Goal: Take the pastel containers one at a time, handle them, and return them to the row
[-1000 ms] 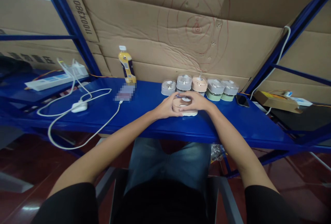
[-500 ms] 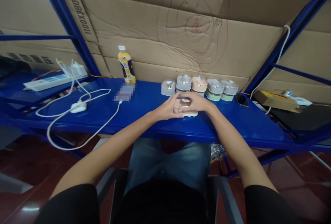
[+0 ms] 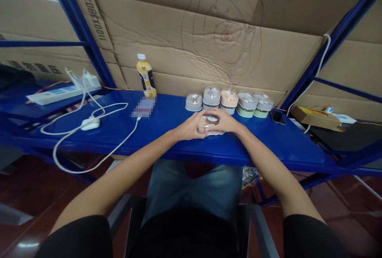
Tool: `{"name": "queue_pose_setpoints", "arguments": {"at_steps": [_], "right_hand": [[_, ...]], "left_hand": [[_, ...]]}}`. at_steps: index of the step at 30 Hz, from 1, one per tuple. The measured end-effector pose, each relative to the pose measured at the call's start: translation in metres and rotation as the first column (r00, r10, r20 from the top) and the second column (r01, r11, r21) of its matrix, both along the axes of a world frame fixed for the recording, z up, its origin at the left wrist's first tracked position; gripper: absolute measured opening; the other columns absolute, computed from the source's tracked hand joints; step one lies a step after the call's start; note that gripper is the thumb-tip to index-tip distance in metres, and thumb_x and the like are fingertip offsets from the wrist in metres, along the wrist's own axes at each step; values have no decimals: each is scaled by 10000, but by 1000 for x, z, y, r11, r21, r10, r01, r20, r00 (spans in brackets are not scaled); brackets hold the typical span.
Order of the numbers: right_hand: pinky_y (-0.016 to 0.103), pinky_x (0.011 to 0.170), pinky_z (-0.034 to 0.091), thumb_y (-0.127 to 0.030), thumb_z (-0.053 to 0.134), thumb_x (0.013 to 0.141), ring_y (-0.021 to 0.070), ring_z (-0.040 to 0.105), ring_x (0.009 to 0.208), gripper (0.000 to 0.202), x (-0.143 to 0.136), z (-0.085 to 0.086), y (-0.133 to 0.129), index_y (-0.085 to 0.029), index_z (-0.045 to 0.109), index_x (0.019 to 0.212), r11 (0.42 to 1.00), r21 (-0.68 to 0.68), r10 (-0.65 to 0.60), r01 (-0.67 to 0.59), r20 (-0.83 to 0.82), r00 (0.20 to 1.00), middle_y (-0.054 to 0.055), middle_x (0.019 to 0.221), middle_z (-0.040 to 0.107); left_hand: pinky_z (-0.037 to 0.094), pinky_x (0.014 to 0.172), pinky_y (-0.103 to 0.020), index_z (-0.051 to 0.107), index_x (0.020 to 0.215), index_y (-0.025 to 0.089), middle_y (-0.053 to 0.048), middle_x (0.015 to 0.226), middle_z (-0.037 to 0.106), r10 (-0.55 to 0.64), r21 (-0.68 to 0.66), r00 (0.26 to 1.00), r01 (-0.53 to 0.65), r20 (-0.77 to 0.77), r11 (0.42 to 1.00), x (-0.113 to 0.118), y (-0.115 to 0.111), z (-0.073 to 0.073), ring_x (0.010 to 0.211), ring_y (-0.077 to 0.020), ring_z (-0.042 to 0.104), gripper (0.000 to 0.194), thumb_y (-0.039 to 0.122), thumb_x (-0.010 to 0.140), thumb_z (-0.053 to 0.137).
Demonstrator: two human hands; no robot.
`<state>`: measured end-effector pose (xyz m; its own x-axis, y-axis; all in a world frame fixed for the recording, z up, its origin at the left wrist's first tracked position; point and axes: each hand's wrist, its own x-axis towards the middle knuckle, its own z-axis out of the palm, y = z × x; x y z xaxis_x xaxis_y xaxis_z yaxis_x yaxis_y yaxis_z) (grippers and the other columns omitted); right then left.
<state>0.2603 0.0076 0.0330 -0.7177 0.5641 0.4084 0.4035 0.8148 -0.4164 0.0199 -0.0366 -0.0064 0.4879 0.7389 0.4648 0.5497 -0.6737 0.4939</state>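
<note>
A small rounded plastic box (image 3: 211,124), peach-coloured with a clear lid and a round pale label, rests at the front middle of the blue table (image 3: 167,140). My left hand (image 3: 191,127) wraps round its left side, thumb low and fingers over the back. From the right, my right hand (image 3: 227,121) grips the same box, and the fingertips of both hands meet behind it. Just beyond the hands are similar boxes: a single grey one (image 3: 193,102), a grey stack (image 3: 211,98), a peach-topped stack (image 3: 229,99) and green-based stacks (image 3: 247,104).
A yellow drink bottle (image 3: 145,76) stands at the back left, beside a blurred-out flat item (image 3: 143,107) with a white cable (image 3: 122,143). A dark phone (image 3: 278,117) lies right of the boxes. Cardboard (image 3: 149,23) walls the back; blue posts (image 3: 324,61) rise at the sides.
Both hands and the box have shifted very slightly left, and the hands' grip has opened a little, showing more of the lid. The view has tilted slightly.
</note>
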Motion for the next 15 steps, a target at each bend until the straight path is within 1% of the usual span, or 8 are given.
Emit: {"name": "queue_pose_setpoints", "arguments": {"at_steps": [3,5,6,8,10,11,13,15], "right_hand": [[540,1175,514,-765,574,1006,343,688,1276,604,9,9,8,-262,779,1271,990,59,-113,126,-179,977,125,1309,757],[542,1194,489,-690,368,1106,346,660,1298,612,28,20,19,-248,774,1225,927,113,-300,359,-351,887,145,1286,742],[540,1200,476,-652,314,1123,350,643,1315,619,41,25,26,-239,759,1244,850,116,-420,514,-440,794,160,1293,721],[580,1221,432,-585,227,1136,378,586,1385,639,75,32,43,-216,714,1321,610,58,-626,791,-576,525,195,1334,660],[617,1240,388,-522,235,1132,398,547,1440,594,113,32,62,-192,666,1372,390,-18,-708,921,-645,287,225,1394,603],[624,1245,376,-513,284,1122,404,540,1454,550,132,30,72,-196,651,1381,313,-60,-720,948,-665,196,230,1423,584],[626,1254,371,-518,415,1085,407,539,1471,491,165,21,88,-202,627,1395,259,-126,-733,958,-672,110,236,1465,580],[612,1259,380,-527,526,1038,403,553,1469,537,190,10,102,-170,597,1434,282,-214,-764,935,-640,84,255,1504,582]], "left_hand": [[443,1279,-637,465,1633,220,-194,1634,581,85,42,996,-84,-31,996,-5,-5,7,1522,-466,551,1040,459,718,896],[453,1268,-626,528,1570,232,-166,1573,636,190,106,982,-189,4,976,-10,-7,15,1469,-456,593,971,443,705,916],[452,1268,-621,539,1551,235,-156,1556,648,253,139,966,-257,44,956,-12,-6,20,1455,-448,599,944,435,710,920],[444,1270,-608,519,1549,227,-164,1553,634,400,174,902,-426,162,888,-15,0,30,1461,-436,581,923,429,739,913],[447,1261,-598,480,1558,205,-194,1551,601,552,128,789,-598,271,792,-14,13,41,1481,-436,552,904,462,792,883],[457,1246,-597,470,1553,194,-212,1534,592,622,75,724,-668,299,741,-12,22,47,1481,-443,547,885,488,817,863],[481,1203,-610,485,1513,152,-252,1468,595,723,-50,628,-745,287,666,-5,42,56,1448,-477,566,853,527,837,845],[475,1190,-629,502,1467,94,-315,1451,576,787,-130,567,-785,245,606,4,62,61,1433,-517,564,849,501,820,872]]}}
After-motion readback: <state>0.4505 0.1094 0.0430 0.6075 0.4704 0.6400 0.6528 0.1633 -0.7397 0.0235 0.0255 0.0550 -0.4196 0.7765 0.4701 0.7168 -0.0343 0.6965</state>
